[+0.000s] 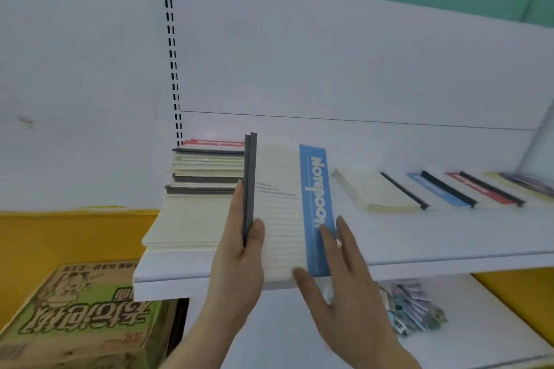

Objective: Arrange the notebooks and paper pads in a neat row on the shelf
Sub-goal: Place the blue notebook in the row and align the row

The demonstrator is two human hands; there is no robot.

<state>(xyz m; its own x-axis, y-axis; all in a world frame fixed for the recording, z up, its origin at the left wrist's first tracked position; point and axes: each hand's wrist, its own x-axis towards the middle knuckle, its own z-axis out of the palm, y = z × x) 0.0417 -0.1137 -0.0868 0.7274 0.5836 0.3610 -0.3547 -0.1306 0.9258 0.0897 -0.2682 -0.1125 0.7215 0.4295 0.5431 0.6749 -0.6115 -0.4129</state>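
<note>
A white shelf (419, 237) carries the notebooks. At its left end a stack (204, 177) of pads lies flat, cream page edges and dark grey spines facing out, with a red-banded cover on top. Just right of the stack, the left hand (239, 252) grips two thin dark grey spines (250, 183) standing upright on edge, thumb on the right side and fingers on the left, pinching them near the bottom. Beside these lies a blue notebook (293, 213), flat on the shelf, its lined white cover bearing a blue band with the word "Notebook". Its near edge reaches the front lip of the shelf. The right hand (338, 272) rests on this notebook with fingers straight and spread, the thumb at the near edge and fingertips on the blue band.

Farther right, well apart from the hands, a row (434, 189) of notebooks lies flat and overlapping, with cream, blue and red covers and black spines.

Below the shelf, a lower shelf (479, 323) holds a pile of small packets (410, 308). At lower left sits a printed cardboard box (81, 314).
</note>
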